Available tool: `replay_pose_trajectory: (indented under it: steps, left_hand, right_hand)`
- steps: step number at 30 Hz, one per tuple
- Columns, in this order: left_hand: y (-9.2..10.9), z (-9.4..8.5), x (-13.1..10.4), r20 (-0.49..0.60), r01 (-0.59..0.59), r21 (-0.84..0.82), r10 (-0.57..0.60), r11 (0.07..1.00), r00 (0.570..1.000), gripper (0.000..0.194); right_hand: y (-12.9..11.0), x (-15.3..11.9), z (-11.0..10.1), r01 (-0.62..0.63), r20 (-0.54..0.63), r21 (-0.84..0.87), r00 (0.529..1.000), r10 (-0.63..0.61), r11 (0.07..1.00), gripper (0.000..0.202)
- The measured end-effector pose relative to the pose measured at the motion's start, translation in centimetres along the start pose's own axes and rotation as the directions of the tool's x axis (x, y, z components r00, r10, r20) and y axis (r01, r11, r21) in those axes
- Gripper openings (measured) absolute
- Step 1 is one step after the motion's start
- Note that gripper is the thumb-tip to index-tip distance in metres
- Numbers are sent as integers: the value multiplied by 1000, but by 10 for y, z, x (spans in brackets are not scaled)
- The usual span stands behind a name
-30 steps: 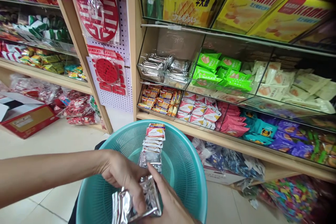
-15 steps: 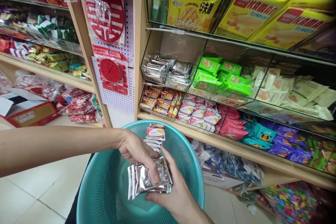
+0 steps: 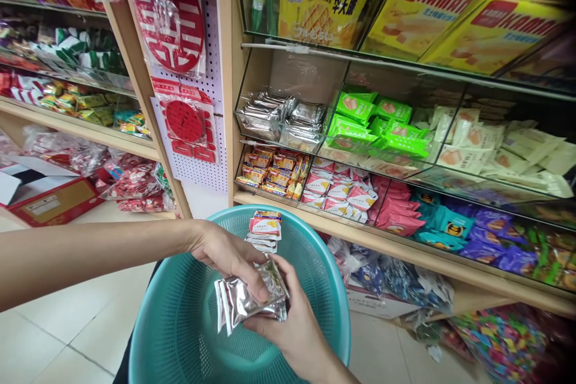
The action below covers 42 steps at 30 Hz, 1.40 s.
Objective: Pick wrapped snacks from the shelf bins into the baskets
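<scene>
A small stack of silver foil snack packets [image 3: 240, 302] is held between both hands over a teal plastic basket [image 3: 330, 270]. My left hand [image 3: 227, 255] reaches in from the left, its thumb pressed along the top packet; its other fingers are hidden. From the lower right, my right hand [image 3: 290, 318] wraps the right end of the stack with thumb and fingers. Beyond the hands, several white and orange snack packets [image 3: 265, 229] lean in a row against the basket's far wall.
Facing me is a shelf with clear bins: silver packets [image 3: 265, 115], green packets [image 3: 360, 123], orange packets [image 3: 274, 171] and pink packets [image 3: 396, 207]. Bagged goods [image 3: 382, 276] lie under its bottom ledge [image 3: 405, 246]. At left stands an open red box [image 3: 58, 201] by another shelf.
Both hands, with the silver packets between them, have shifted slightly left and up. The shelf view has moved a little to the left. The grip looks the same.
</scene>
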<state>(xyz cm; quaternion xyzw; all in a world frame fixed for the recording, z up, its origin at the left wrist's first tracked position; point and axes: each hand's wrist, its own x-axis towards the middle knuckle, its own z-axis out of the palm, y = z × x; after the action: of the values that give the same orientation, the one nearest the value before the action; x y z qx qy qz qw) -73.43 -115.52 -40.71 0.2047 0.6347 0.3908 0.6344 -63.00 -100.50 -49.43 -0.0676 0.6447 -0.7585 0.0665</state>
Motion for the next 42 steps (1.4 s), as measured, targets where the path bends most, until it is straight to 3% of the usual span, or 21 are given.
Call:
replay_pose_trajectory:
  steps: [4, 8, 13, 17, 20, 23, 27, 32, 36, 39, 42]
  left_hand:
    - [-10, 15, 2, 4, -32, -128, 33, 991, 999, 33]
    - [-26, 31, 3, -42, -152, -312, 146, 938, 988, 39]
    - [-37, 37, -1, -103, -258, -441, 238, 859, 966, 47]
    - [-40, 36, -3, -57, -206, -419, 201, 884, 978, 55]
    - [-40, 39, -3, -15, -130, -380, 134, 916, 991, 69]
    - [-39, 41, -4, -31, -101, -381, 97, 919, 995, 73]
    - [-37, 41, -4, -59, -114, -383, 99, 916, 993, 75]
    - [-35, 39, 0, -75, -51, -182, 38, 982, 996, 65]
    - [-28, 37, -3, -84, -44, -9, 43, 999, 996, 56]
    - [-17, 37, -11, -202, -60, 162, 92, 985, 975, 62]
    - [-8, 41, -18, -384, -56, 422, 235, 905, 893, 60]
  right_hand:
    - [7, -10, 3, -42, -20, 111, 999, 44, 993, 92]
    - [10, -20, 1, -57, -33, 228, 997, 66, 972, 96]
    - [17, -24, -3, -40, 33, 435, 999, 29, 900, 106]
    - [26, -22, -1, -77, 175, 438, 985, -1, 896, 104]
    - [28, -20, 1, -170, 251, 376, 965, 77, 911, 101]
    - [27, -19, 3, -232, 238, 283, 957, 167, 931, 105]
    - [24, -22, 5, -217, 162, 247, 970, 180, 945, 103]
    - [20, -27, 13, -229, 95, 222, 972, 213, 948, 74]
    - [17, -27, 21, -146, 27, 350, 989, 146, 925, 71]
    - [17, -26, 21, -139, -8, 372, 988, 153, 918, 69]
    - [17, -25, 15, -243, -11, 252, 967, 254, 936, 68]
